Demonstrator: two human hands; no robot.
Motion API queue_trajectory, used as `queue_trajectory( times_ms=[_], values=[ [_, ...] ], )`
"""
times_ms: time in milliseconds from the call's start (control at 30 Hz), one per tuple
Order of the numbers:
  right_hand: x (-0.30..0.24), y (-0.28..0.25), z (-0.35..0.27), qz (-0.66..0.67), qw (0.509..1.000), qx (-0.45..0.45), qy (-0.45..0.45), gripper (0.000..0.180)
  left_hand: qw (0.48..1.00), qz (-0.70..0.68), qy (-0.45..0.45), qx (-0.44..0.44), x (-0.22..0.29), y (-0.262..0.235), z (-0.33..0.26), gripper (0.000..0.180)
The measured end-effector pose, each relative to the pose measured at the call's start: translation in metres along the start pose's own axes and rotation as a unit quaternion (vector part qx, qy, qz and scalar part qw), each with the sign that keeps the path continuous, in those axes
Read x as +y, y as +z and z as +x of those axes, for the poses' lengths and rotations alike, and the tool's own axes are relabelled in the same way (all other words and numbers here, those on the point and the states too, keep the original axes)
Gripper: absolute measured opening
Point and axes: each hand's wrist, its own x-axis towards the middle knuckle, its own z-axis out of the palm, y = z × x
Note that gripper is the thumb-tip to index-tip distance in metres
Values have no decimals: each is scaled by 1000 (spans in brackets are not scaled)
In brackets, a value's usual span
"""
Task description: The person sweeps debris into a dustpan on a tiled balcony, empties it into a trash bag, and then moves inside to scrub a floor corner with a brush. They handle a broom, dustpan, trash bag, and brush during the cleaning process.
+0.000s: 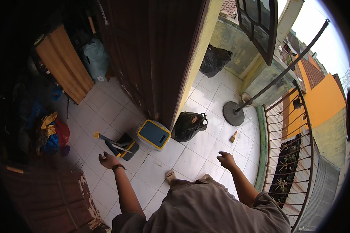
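Note:
My left hand [109,160] hovers with bent fingers apart, holding nothing visible. Close beside it on the tiles is a dark grey and yellow item [129,147] with a yellow-tipped handle; its exact kind is unclear. My right hand [226,160] is held out over the floor, fingers loosely apart, with nothing seen in it. A small paintbrush [233,136] with a yellowish handle lies on the tiles beyond that hand. Between the hands and farther off stands a box with a blue-grey, yellow-rimmed lid [154,134], by the door edge.
A black plastic bag [189,126] sits beside the dark door [151,58]; another black bag [216,60] lies farther back. A pole rises from a round base [233,113]. Metal railing [309,155] bounds the right. Colourful cloth or bags [53,134] and a wooden panel [64,64] are left.

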Motion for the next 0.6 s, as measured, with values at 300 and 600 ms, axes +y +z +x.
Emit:
queue_trajectory(
  times_ms=[300,600],
  values=[
    [-353,-57,-99,117,787,134,-590,55,613,-325,-352,-628,103,-3,-222,78],
    [-161,20,18,502,831,-161,178,62,638,-396,306,-585,284,-56,-277,90]
  ],
)
